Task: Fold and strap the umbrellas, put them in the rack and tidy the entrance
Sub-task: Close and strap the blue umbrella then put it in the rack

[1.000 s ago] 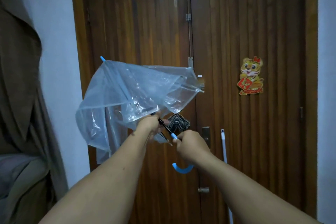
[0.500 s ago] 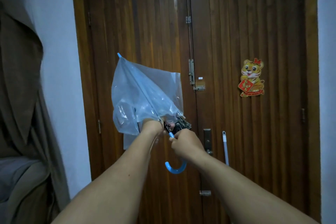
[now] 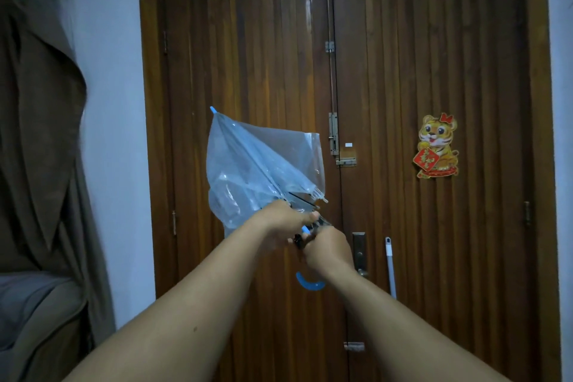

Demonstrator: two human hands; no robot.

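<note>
Nearest, both forearms reach forward. The right hand (image 3: 328,246) curls round the shaft above the blue hooked handle (image 3: 309,282); the left hand (image 3: 286,219) grips the gathered ribs of the clear umbrella (image 3: 260,170), which tilts up-left, collapsed. Beyond stands the wooden door (image 3: 403,71) with a tiger sticker (image 3: 437,146).

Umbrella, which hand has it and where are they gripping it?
Both hands hold the umbrella: the left hand grips the gathered canopy near the rib ends, the right hand its shaft just above the curved blue handle.
</note>
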